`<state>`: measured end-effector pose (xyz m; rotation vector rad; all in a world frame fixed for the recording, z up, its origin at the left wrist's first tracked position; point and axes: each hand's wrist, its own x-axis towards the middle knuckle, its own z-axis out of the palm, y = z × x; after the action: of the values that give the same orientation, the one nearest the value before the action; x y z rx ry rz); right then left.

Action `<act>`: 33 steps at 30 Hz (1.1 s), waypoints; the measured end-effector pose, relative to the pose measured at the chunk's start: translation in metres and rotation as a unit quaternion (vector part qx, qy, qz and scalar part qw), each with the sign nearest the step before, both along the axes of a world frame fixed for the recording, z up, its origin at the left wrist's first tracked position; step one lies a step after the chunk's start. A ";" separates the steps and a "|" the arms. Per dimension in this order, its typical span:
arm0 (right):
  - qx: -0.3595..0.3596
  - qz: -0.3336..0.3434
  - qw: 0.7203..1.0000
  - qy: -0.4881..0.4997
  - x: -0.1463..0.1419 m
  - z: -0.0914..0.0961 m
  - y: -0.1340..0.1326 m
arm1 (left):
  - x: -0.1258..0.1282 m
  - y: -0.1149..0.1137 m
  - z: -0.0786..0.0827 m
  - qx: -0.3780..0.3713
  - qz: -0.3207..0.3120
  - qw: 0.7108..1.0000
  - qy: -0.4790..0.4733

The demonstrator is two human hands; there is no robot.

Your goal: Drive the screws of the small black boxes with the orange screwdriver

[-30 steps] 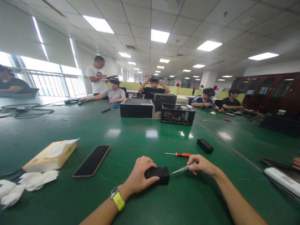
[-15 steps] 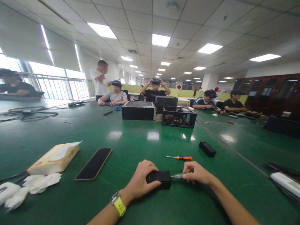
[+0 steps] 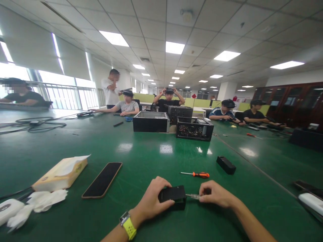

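My left hand (image 3: 155, 195) is wrapped around the left part of a small black box (image 3: 174, 193) on the green table. The thumb lies along the near side and the fingers go over the far side. At the box's right end a dark gap shows beneath the top plate. My right hand (image 3: 214, 194) pinches the clear handle of a small screwdriver (image 3: 193, 196), which lies level with its tip at the box's right end. Just beyond the hands lies an orange and black screwdriver (image 3: 200, 174). A similar black box (image 3: 226, 165) sits farther right.
Left of my hands are a phone (image 3: 102, 180), a tissue pack (image 3: 60, 173) and crumpled tissues (image 3: 46, 200). Computer cases (image 3: 151, 122) stand across the table (image 3: 141, 151). A white object (image 3: 313, 203) is at the right edge. Several people sit around the table; one person stands.
A gap now shows under the top plate at the box's right end, where the screwdriver tip is. The seated person at the back left has stretched an arm sideways. The view has shifted slightly.
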<state>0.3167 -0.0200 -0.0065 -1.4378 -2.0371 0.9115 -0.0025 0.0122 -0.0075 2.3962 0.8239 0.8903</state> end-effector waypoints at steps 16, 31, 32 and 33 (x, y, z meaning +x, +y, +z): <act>0.167 -0.056 0.981 -0.077 -0.068 0.011 -0.008 | 0.003 0.000 -0.005 -0.096 0.022 0.995 0.001; 0.152 -0.213 0.964 -0.044 -0.039 0.018 0.006 | -0.007 0.005 -0.001 -0.013 0.088 0.992 -0.087; 0.154 -0.266 0.950 -0.051 -0.021 0.018 0.011 | -0.007 0.006 -0.002 0.001 0.103 0.991 -0.084; 0.153 -0.323 0.932 -0.063 -0.004 0.017 0.017 | -0.007 0.008 -0.003 0.012 0.116 0.990 -0.079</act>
<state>0.3128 -0.0033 0.0103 -1.8359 -1.5182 0.2214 -0.0098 0.0202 -0.0106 2.2455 1.0482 1.1692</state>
